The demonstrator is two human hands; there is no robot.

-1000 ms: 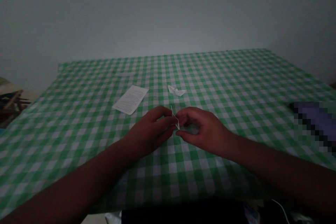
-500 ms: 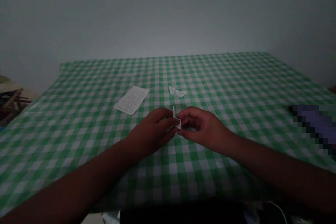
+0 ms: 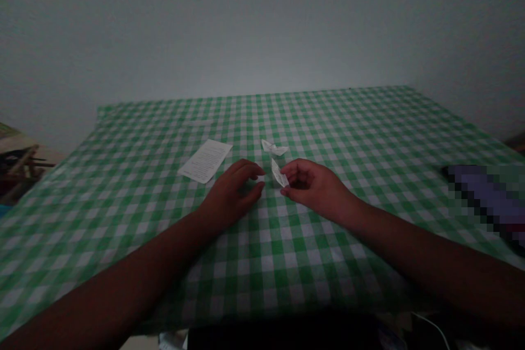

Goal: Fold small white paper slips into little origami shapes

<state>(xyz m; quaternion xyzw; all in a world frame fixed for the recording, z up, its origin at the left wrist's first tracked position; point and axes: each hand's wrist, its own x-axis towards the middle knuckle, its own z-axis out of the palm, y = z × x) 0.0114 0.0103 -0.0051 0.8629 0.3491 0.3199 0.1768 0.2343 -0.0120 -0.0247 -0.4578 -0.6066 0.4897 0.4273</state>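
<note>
A folded paper piece is sitting pinched in the right hand, the open left hand hovering just beside it; one paper figure and one printed sheet are lying on the gingham-covered bench, with one pixelated object unreadable.

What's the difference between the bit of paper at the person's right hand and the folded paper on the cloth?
The slip of paper is held tilted at the right hand's fingertips, while the folded paper rests on the green-checked tablecloth. The slip looks narrower; the folded paper is wider, with pointed ends. Both are small and white.
</note>
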